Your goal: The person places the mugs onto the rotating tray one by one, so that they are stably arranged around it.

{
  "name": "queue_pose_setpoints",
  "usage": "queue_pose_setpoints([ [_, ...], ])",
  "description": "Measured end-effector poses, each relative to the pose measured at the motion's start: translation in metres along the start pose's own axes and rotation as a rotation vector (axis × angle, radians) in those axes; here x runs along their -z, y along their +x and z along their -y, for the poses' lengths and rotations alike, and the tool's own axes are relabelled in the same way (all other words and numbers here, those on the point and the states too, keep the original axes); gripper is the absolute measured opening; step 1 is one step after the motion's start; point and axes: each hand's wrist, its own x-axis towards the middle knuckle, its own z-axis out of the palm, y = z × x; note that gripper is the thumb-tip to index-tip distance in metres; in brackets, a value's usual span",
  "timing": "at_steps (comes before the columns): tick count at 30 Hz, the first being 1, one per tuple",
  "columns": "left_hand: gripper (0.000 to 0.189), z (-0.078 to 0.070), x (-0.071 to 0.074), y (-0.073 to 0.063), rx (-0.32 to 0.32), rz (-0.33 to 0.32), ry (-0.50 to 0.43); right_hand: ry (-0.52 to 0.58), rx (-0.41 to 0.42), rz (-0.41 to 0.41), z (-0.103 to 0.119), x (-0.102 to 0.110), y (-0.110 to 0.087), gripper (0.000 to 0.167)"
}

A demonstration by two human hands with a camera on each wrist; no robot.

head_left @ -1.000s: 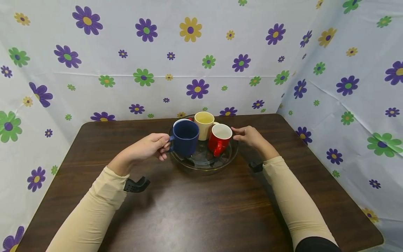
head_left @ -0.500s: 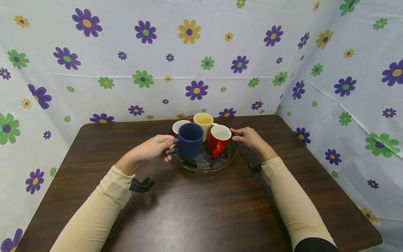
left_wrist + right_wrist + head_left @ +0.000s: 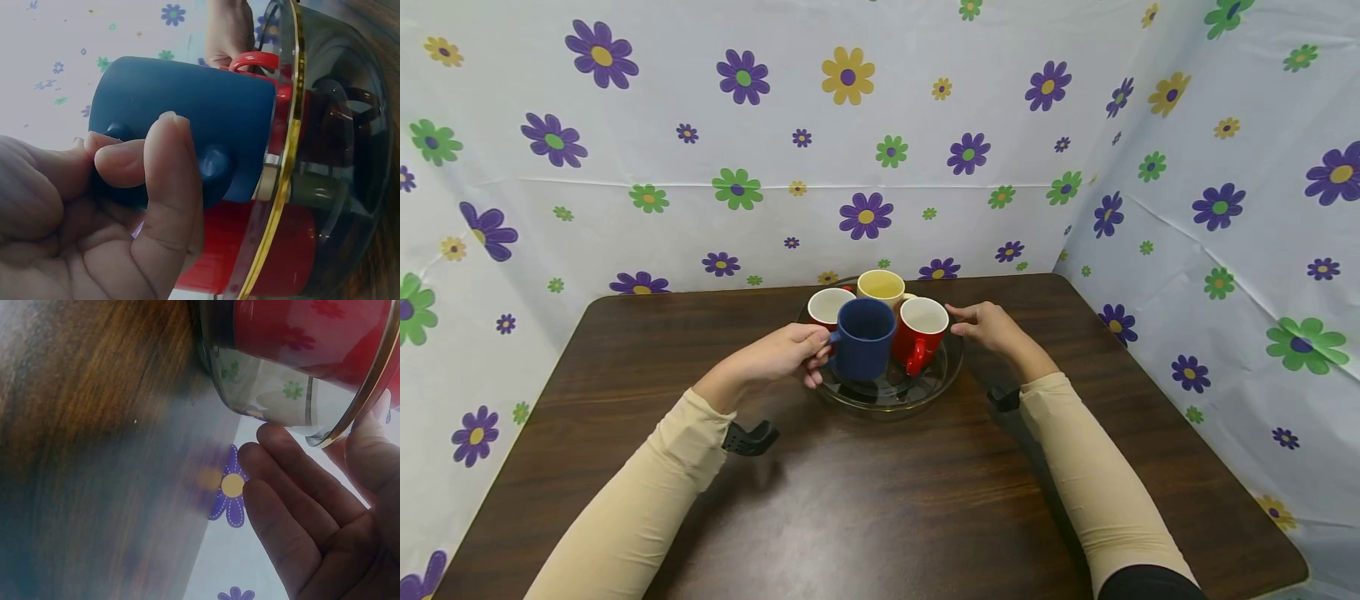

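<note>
In the head view my left hand [image 3: 786,350] grips a dark blue mug [image 3: 865,342] by its handle, upright over the near left part of a clear glass bowl [image 3: 887,408]. In the left wrist view the bowl has a gold rim [image 3: 287,156], and the mug's base is near rim level. A red mug with a white inside [image 3: 919,329], a cream mug [image 3: 880,287] and another red mug [image 3: 827,306], partly hidden by the blue one, stand in the bowl. My right hand [image 3: 994,329] holds the bowl's right rim between thumb and index finger; its other fingers extend loosely.
The bowl rests on a dark wooden table [image 3: 880,500] near its back edge. White cloth with printed flowers [image 3: 700,100] hangs behind and at the sides. Black wrist mounts [image 3: 748,437] sit on both sleeves.
My left hand has carried the blue mug right and slightly down over the bowl, uncovering more of the left red mug. The right hand stays at the rim.
</note>
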Motion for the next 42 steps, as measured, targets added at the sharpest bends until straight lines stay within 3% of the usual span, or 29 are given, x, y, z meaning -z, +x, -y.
queue_pose_setpoints([
  [7, 0.037, 0.004, -0.007, 0.010, 0.013, -0.005, -0.018, 0.007, 0.006, 0.000, -0.003, -0.001, 0.003, 0.050],
  [23, 0.036, 0.013, -0.014, 0.028, 0.080, -0.015, 0.067, 0.016, -0.023, 0.011, -0.003, -0.002, 0.003, 0.050],
  [34, 0.036, 0.011, -0.016, 0.038, 0.143, -0.010, 0.234, 0.019, -0.024, 0.004, -0.002, -0.002, 0.002, 0.049],
  [38, 0.033, 0.014, -0.016, 0.039, 0.123, -0.077, 0.336, 0.000, -0.025, 0.012, -0.002, -0.002, 0.002, 0.050],
  [42, 0.024, 0.016, -0.018, 0.040, 0.073, -0.192, 0.520, 0.002, -0.028, 0.013, -0.001, -0.002, 0.002, 0.050],
])
